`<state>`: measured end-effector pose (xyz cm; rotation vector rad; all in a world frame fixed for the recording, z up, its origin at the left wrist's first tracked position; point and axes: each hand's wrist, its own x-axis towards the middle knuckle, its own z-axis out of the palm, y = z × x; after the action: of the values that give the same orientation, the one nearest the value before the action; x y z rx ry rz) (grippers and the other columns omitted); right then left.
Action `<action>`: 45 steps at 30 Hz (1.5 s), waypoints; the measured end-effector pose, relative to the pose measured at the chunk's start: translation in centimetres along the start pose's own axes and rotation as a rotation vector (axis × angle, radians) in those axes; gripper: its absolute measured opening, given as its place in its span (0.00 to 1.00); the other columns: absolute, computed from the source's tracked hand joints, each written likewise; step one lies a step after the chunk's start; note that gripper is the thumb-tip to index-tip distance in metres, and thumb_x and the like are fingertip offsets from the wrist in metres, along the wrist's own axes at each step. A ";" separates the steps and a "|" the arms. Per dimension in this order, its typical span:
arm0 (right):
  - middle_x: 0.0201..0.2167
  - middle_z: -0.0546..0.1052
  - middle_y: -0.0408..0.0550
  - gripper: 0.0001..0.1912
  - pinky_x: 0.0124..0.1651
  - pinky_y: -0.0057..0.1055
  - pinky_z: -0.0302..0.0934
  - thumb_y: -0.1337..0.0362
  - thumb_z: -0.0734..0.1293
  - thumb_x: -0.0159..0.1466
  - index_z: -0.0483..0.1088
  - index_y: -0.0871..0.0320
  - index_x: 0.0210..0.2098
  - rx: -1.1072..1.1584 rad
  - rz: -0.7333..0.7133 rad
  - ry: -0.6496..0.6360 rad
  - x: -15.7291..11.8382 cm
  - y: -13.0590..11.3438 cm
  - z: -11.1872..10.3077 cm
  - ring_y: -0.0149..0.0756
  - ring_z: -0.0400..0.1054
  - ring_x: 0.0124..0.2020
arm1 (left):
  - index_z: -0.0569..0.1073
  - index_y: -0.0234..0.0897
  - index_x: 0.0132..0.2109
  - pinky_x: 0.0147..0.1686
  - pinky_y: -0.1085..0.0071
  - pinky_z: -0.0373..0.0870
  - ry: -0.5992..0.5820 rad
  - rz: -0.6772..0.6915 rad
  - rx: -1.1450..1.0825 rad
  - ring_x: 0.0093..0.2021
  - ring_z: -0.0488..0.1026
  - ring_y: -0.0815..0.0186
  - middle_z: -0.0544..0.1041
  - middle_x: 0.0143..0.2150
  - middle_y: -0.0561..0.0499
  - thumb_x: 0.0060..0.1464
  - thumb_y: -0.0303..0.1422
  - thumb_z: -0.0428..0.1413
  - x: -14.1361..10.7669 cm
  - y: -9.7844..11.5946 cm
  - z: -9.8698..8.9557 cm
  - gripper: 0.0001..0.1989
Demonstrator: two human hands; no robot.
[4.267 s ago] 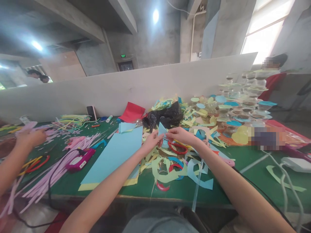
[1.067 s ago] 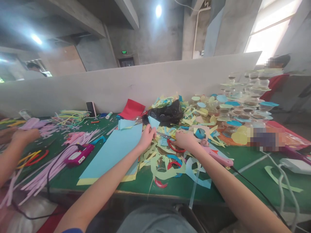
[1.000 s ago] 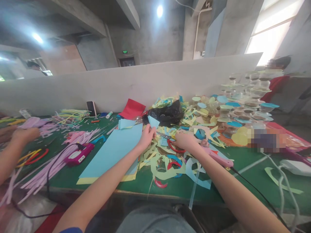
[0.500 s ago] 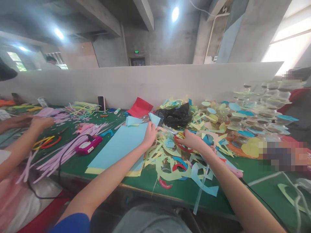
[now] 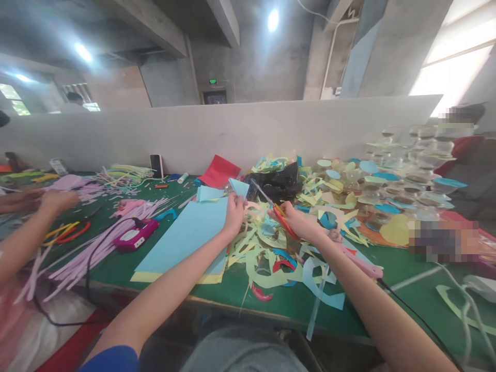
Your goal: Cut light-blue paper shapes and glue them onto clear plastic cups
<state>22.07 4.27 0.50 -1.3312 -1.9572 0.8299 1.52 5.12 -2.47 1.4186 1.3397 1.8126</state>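
Observation:
My left hand (image 5: 234,214) pinches a small folded piece of light blue paper (image 5: 239,188), its pointed corner standing above the fingers. Beneath that forearm lies a stack of blue sheets (image 5: 186,235) with a yellow sheet showing at its near edge. My right hand (image 5: 296,219) is wrapped round the handles of scissors (image 5: 279,213) with red and yellow grips. Their blades point up and to the left, apart from the paper. Curled paper offcuts (image 5: 267,271) in green, blue and red are heaped under and around the scissors.
Behind my hands sit a black plastic bag (image 5: 281,181) and a red sheet (image 5: 220,171). On the left are lilac strips (image 5: 96,248), a magenta box (image 5: 136,235) and a co-worker's hand (image 5: 58,201). Clear cups with paper discs (image 5: 414,181) are stacked right, near a pink glue gun (image 5: 360,261).
The scissors have swung from pointing left toward the paper to pointing more upward. My left hand still pinches the blue paper. The whole view has shifted slightly.

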 end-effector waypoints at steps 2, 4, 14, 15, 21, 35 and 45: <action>0.20 0.60 0.36 0.25 0.23 0.28 0.51 0.41 0.67 0.57 0.53 0.53 0.33 0.011 0.001 -0.050 -0.3 -0.4 -0.1 0.30 0.54 0.20 | 0.57 0.41 0.35 0.30 0.74 0.59 -0.015 0.013 -0.030 0.26 0.60 0.70 0.64 0.27 0.57 0.61 0.37 0.47 -0.3 0.4 0.2 0.07; 0.20 0.59 0.35 0.25 0.23 0.28 0.50 0.41 0.66 0.58 0.52 0.52 0.34 0.028 -0.003 -0.111 -0.6 -0.6 -0.2 0.30 0.53 0.20 | 0.57 0.41 0.34 0.29 0.74 0.59 -0.037 0.030 -0.064 0.25 0.60 0.71 0.63 0.26 0.57 0.61 0.36 0.47 -0.5 0.7 0.5 0.08; 0.21 0.59 0.36 0.25 0.27 0.29 0.50 0.41 0.65 0.58 0.50 0.52 0.30 -0.031 -0.098 -0.198 -0.4 0.0 0.2 0.32 0.54 0.23 | 0.59 0.40 0.32 0.28 0.74 0.59 -0.037 0.097 -0.080 0.24 0.60 0.71 0.61 0.23 0.58 0.61 0.35 0.47 -1.0 1.1 0.5 0.09; 0.22 0.59 0.36 0.25 0.27 0.29 0.50 0.41 0.65 0.58 0.50 0.52 0.30 -0.038 -0.108 -0.209 -0.4 0.0 0.3 0.32 0.55 0.24 | 0.59 0.40 0.33 0.28 0.74 0.59 -0.042 0.087 -0.086 0.24 0.60 0.70 0.61 0.23 0.58 0.61 0.35 0.48 -1.1 1.2 0.5 0.09; 0.22 0.62 0.37 0.25 0.28 0.30 0.52 0.40 0.64 0.58 0.51 0.53 0.31 -0.020 -0.094 -0.211 -0.4 -0.3 0.5 0.33 0.56 0.25 | 0.61 0.40 0.34 0.27 0.74 0.58 -0.053 0.045 -0.126 0.24 0.59 0.70 0.62 0.23 0.58 0.60 0.35 0.48 -1.1 1.4 0.6 0.07; 0.23 0.65 0.39 0.22 0.28 0.30 0.52 0.44 0.65 0.58 0.52 0.53 0.29 0.003 -0.138 -0.188 -0.1 0.2 0.6 0.33 0.57 0.26 | 0.62 0.40 0.34 0.27 0.73 0.59 -0.156 0.050 -0.146 0.25 0.62 0.70 0.64 0.23 0.57 0.60 0.37 0.49 -1.4 1.4 0.7 0.08; 0.23 0.63 0.37 0.22 0.28 0.30 0.52 0.44 0.64 0.59 0.52 0.53 0.30 -0.016 -0.156 -0.199 0.3 0.8 0.8 0.32 0.56 0.25 | 0.62 0.40 0.37 0.24 0.75 0.54 -0.126 0.029 -0.187 0.22 0.59 0.71 0.61 0.20 0.59 0.59 0.38 0.51 -0.8 1.5 0.2 0.07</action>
<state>21.81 4.62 -0.55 -1.1234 -2.1935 0.9006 2.27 3.96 -1.46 1.4315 1.0632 1.7832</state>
